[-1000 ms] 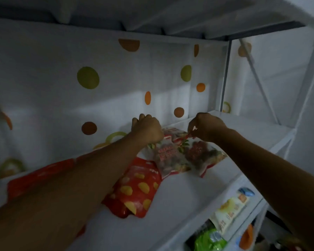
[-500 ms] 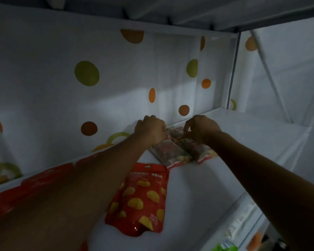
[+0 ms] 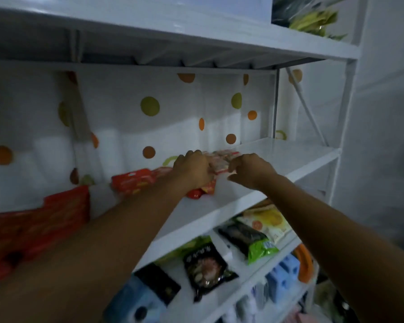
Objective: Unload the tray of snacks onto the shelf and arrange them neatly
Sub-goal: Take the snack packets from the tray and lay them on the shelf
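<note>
Head view, dim and motion-blurred; detail soft throughout.

Both arms reach up onto the middle shelf (image 3: 282, 157), white, in front of a spotted backing sheet (image 3: 149, 106). The snack packets (image 3: 219, 158), pale with red print, lie flat at the back of this shelf between the two hands; only a narrow strip shows, so the count cannot be told.

Left hand (image 3: 191, 170): seen from the back, fingers (image 3: 189, 154) curled down over the near-left part of the packets; tips hidden behind the knuckles, so whether they grip or only press cannot be told.

Right hand (image 3: 251, 170): fingers (image 3: 234, 164) curled, thumb and forefinger meeting on the right edge of the packets, pinching it.

Red bag (image 3: 202, 191) under the left wrist, mostly covered by the arm; a second red bag (image 3: 133, 180) just left of it, print unreadable; a third, larger red bag (image 3: 44, 220) at far left, cut by the frame edge and the left forearm.

Shelf below: black packet (image 3: 205, 269), yellow packet (image 3: 269, 221), green-and-dark packet (image 3: 250, 242); blue blocks (image 3: 286, 272) lower down, kind unclear. Top shelf: yellow-green item (image 3: 313, 18), cropped.
</note>
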